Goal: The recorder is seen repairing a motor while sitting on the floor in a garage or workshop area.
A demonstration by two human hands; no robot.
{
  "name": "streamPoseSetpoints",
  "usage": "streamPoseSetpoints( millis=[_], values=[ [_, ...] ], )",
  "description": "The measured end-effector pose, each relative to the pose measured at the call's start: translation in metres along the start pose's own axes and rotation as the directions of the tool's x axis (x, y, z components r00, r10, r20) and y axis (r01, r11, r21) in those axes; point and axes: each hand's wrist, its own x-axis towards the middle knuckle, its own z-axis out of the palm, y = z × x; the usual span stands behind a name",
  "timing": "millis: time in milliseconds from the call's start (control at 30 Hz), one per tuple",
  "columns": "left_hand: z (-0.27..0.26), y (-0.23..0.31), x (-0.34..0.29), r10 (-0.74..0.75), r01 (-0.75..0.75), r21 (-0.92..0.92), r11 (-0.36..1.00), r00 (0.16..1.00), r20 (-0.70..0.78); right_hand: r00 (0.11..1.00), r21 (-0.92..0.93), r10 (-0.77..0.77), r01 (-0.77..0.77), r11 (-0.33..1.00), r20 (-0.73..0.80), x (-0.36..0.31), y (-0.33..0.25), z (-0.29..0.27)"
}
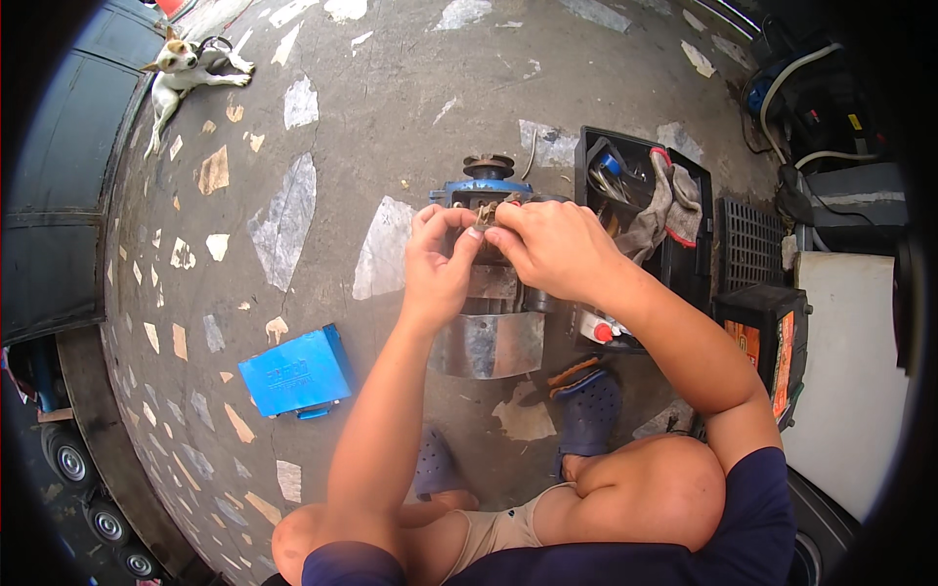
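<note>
both hands meet over a blue motor (489, 188) standing on the concrete floor (391, 107). the left hand (437, 259) and right hand (549, 246) pinch a small brown part (486, 212) between their fingertips, closed on it from either side; its shape is hard to make out. the hands hide most of the motor's middle. a metal sheet (489, 344) covers its near end. a blue box (295, 372) lies well apart to the left; a black toolbox (640, 195) sits just beside on the right.

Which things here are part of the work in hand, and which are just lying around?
In the work:
- left hand and right hand, both pinching a small brown part
- blue-and-metal motor unit beneath them

Lying about:
- blue box
- black tool tray with gloves
- car battery
- dog
</note>
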Motion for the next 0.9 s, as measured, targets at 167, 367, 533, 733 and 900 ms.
streamPoseSetpoints(
  millis=[167,367,533,733,900],
  values=[
    [0.001,0.0,0.0,-0.021,0.021,-0.004,1.0,1.0,-0.002,1.0,-0.013,0.011,-0.011,1.0,-0.006,0.001,0.002,0.003],
    [0.0,0.003,0.0,-0.021,0.021,0.031,0.999,1.0,0.011,1.0,-0.02,-0.002,0.002,1.0,-0.018,0.001,0.002,0.005],
    [0.001,0.007,-0.001,0.008,-0.008,0.07,0.997,1.0,-0.005,0.999,-0.042,-0.021,0.019,0.999,-0.047,0.003,0.004,0.006],
    [0.005,0.012,-0.001,0.07,-0.065,0.188,0.98,0.997,-0.02,0.947,0.196,-0.154,0.214,0.957,-0.281,0.0,0.02,-0.003],
    [0.002,0.006,-0.002,0.088,-0.082,0.225,0.971,0.996,-0.016,0.948,0.123,-0.248,0.276,0.953,-0.201,0.016,0.019,0.001]
  ],
)
